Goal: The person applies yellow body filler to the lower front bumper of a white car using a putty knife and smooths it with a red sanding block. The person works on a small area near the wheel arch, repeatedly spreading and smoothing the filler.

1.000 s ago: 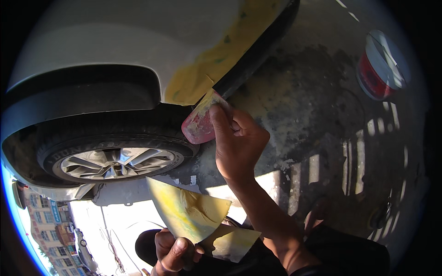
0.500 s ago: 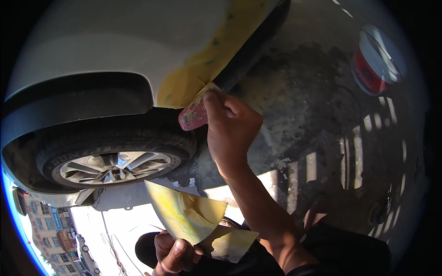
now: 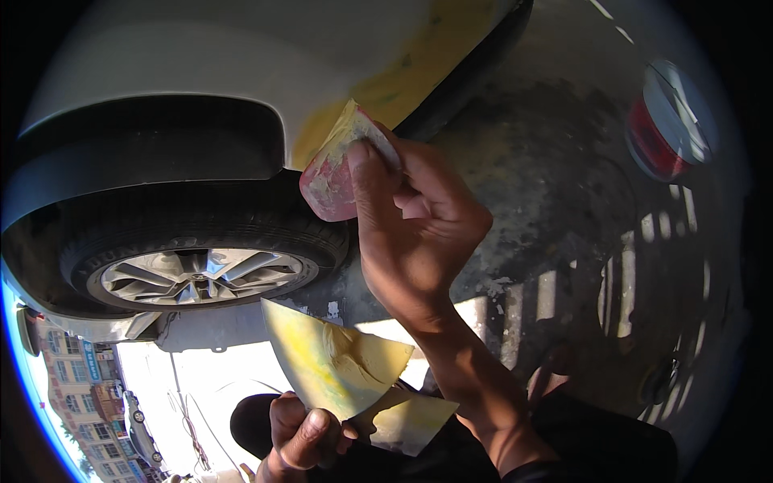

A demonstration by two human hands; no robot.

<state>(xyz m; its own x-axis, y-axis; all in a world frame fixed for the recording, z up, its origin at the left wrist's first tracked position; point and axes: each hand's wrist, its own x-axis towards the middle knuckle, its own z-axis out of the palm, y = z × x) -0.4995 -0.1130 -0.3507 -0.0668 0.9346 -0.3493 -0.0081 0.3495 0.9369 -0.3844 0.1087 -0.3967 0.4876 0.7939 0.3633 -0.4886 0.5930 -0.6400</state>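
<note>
My right hand (image 3: 423, 221) pinches a reddish putty spreader (image 3: 328, 183) between thumb and fingers. Pale putty coats its upper edge, and dried smears cover its face. Behind it, a yellow putty patch (image 3: 394, 80) runs along the lower edge of a light-coloured car panel (image 3: 201, 52); the spreader overlaps the patch in view. Low in the picture my left hand (image 3: 304, 435) grips a putty-smeared mixing plate (image 3: 302, 354) with its thumb on top. A ridged lump of yellow putty (image 3: 350, 350) sits on that plate. A second smeared flat piece (image 3: 411, 425) shows beneath it.
Left of my right hand are the black wheel-arch trim (image 3: 177, 141) and the car wheel (image 3: 201, 278). A red and white bucket (image 3: 664, 129) stands on the dark floor at the upper right. Sunlit ground, buildings (image 3: 84, 386) and a parked car (image 3: 141, 431) show lower left.
My right hand has drawn the spreader back from the panel's lower corner and tilted it up, so its putty-coated edge shows. The left hand with the plate has barely shifted.
</note>
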